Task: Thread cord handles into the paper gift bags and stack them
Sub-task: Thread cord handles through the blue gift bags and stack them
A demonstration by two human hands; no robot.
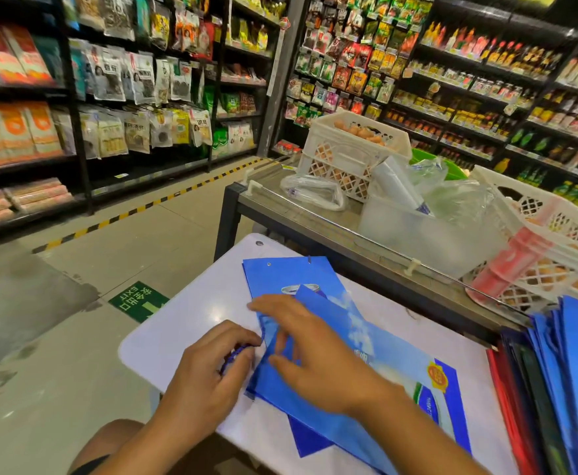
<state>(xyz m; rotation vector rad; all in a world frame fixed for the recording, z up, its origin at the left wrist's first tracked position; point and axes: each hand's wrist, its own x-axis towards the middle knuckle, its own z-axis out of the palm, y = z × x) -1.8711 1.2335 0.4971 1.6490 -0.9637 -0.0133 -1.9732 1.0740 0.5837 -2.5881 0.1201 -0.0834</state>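
Observation:
A flat blue paper gift bag [393, 368] lies on the white table [191, 317], its top edge toward the left. Another flat blue bag [291, 275] lies beyond and partly under it, with a hole showing near its far edge. My left hand [208, 368] is closed around a dark blue cord [236, 354] right at the near bag's top edge. My right hand [315, 351] rests on that bag with fingers spread, pressing its top edge down beside the cord.
A stack of blue and red bags [561, 378] stands at the table's right. Behind it a metal counter [301, 214] carries white egg crates [349, 149], a clear tub and plastic bags. Shop shelves line the aisle; bare floor lies to the left.

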